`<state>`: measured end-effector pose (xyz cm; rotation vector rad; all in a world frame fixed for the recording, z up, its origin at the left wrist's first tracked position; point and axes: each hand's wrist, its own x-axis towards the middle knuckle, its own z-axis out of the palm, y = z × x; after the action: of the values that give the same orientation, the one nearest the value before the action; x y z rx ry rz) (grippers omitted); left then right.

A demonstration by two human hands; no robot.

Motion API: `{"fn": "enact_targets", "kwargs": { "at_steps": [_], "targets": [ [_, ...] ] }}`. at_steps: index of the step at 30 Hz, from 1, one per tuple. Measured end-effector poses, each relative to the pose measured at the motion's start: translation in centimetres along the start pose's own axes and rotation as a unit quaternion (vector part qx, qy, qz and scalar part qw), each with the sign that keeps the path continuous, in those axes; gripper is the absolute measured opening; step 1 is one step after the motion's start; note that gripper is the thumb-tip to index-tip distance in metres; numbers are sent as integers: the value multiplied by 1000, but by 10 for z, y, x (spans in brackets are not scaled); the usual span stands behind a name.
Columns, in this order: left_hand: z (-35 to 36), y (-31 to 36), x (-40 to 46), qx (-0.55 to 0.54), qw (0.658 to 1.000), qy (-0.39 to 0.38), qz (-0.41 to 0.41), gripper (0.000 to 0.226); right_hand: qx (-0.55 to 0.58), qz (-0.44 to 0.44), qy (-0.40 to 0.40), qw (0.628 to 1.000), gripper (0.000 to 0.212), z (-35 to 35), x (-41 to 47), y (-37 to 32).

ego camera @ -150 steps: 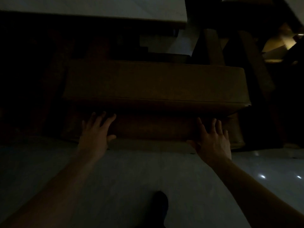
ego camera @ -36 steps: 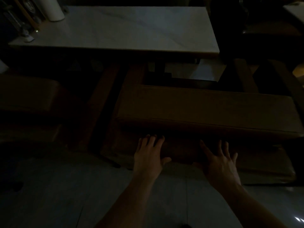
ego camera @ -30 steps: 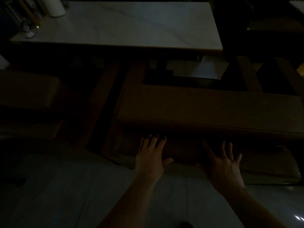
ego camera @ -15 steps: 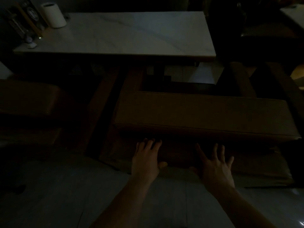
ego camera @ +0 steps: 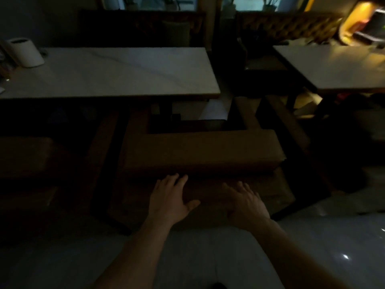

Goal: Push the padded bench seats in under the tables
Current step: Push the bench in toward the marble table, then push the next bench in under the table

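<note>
Head view, dim room, items by size. Marble-topped table: ahead of me, far edge at a dark banquette. Padded bench seat: brown, lengthwise before the table's right half, not yet under it. My left hand and right hand: both flat, fingers straight, pressing the bench's near side below the cushion, gripping nothing. White cylinder: table's far left. Step in hand, I judge: pushing. Next: an even, low shove from both palms.

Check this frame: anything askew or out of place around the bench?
The padded bench seat sits off-centre: its right end pokes past the right edge of the marble table, into the gap beside the next table. No spills or damage visible in the dim light.
</note>
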<state>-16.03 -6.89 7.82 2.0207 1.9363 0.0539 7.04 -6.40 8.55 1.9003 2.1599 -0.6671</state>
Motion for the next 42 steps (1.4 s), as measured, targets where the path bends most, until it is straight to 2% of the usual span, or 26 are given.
{"fn": "enact_targets", "kwargs": {
  "at_steps": [7,13,16,19,22,26,35,42],
  "targets": [
    [-44,66,-30,12,999,-8,30,91,14,12,15,1000,86,-41,-68,31],
    [-64,159,-39,14,999,-12,44,89,35,16,57,998,79,-78,-115,103],
    [-56,224,-43,15,998,-2,58,88,49,24,90,995,74,-93,-137,166],
    [-44,294,-47,14,997,1,70,87,47,44,118,991,78,-105,-154,239],
    [-31,363,-48,6,996,5,84,87,44,60,127,989,85,-121,-178,310],
    [-12,447,-37,2,993,1,114,87,46,86,136,986,82,-137,-199,403],
    [61,585,52,-14,987,-30,155,89,23,135,126,982,90,-145,-163,569],
    [124,670,154,-52,988,-67,130,93,22,146,88,985,89,-164,-87,686]
  ]
}}
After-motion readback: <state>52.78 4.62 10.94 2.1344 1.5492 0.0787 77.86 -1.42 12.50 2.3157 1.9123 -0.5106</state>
